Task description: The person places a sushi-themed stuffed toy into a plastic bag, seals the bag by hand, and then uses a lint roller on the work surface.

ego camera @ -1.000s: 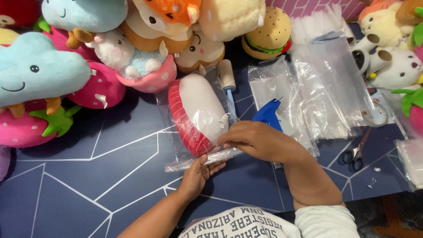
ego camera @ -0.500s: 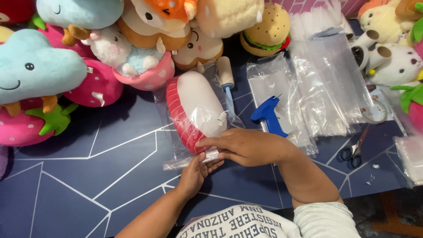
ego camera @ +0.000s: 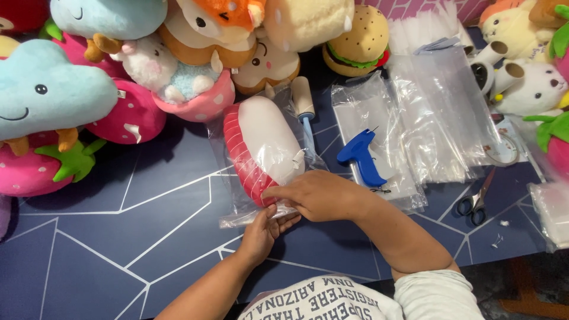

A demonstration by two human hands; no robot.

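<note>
Both hands, left hand and right hand, pinched the slippery clear bag's open end below the soft, light sushi plush.

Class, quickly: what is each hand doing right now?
Left hand: fingers closed on the open end of the clear plastic bag.
Right hand: pressing on the same bag end, beside the red-and-white plush.

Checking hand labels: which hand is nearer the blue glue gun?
Right. The right hand rests on the open end of the clear bag, just left of and below the blue glue gun. The left hand pinches the bag edge lower and farther left.
</note>
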